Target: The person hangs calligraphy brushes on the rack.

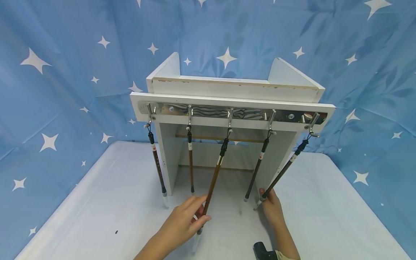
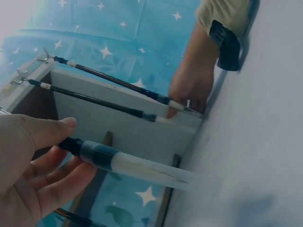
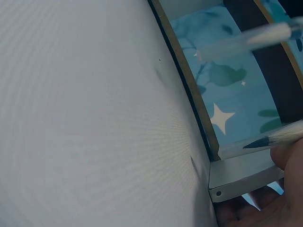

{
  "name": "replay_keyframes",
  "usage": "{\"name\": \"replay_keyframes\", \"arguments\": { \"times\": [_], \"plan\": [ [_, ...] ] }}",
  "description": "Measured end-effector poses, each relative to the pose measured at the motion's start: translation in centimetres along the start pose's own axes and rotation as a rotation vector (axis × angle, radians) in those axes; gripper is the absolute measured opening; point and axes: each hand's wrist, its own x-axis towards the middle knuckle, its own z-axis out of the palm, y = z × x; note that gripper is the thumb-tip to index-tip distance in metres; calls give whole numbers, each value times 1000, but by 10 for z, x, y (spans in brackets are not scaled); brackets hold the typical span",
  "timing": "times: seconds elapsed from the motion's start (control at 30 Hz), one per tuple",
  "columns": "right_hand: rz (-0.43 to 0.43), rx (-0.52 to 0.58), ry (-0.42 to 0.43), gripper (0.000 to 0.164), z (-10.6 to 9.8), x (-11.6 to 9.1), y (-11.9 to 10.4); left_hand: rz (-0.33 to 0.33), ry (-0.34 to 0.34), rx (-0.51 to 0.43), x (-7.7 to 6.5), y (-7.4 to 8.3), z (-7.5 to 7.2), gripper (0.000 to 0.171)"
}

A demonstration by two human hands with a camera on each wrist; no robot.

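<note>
Several calligraphy brushes with clear tip caps hang by loops from metal hooks on a white wooden shelf unit (image 1: pixel 227 98). My left hand (image 1: pixel 183 222) pinches the middle brush (image 1: pixel 216 175) low on its handle, thumb on one side and fingers on the other. Its capped tip (image 2: pixel 142 170) points past the fingers in the left wrist view. My right hand (image 1: pixel 272 207) grips the bottom of the unit's right side panel (image 3: pixel 246 185), thumb inside and fingers outside. The rightmost brush (image 1: pixel 286 167) hangs across in front of that hand, its dark tip (image 3: pixel 258 143) close by the thumb.
Two brushes hang left of the middle one, the far-left brush (image 1: pixel 157 162) outside the left panel. Another brush (image 1: pixel 257 168) hangs inside the right panel. A white cloth (image 1: pixel 97 202) covers the table, with a small dark speck (image 1: pixel 116 232). A starry blue curtain (image 1: pixel 81 72) stands behind.
</note>
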Motion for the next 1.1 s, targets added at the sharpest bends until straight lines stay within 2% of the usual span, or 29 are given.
{"name": "replay_keyframes", "arguments": {
  "times": [0.13,0.37,0.63,0.83,1.1],
  "plan": [
    [-2,2,5,64,1,1,0,0,12,5,1,-4,7,40],
    [8,-1,-2,65,0,2,2,44,81,-5,2,-12,21,32],
    [-6,3,-7,65,0,1,1,27,94,-50,0,-19,27,31],
    [-7,-2,-3,65,-1,-2,0,13,71,-85,-2,-25,34,32],
    [6,3,-12,66,0,0,-1,-87,-14,-104,-8,-37,47,30]
  ]
}}
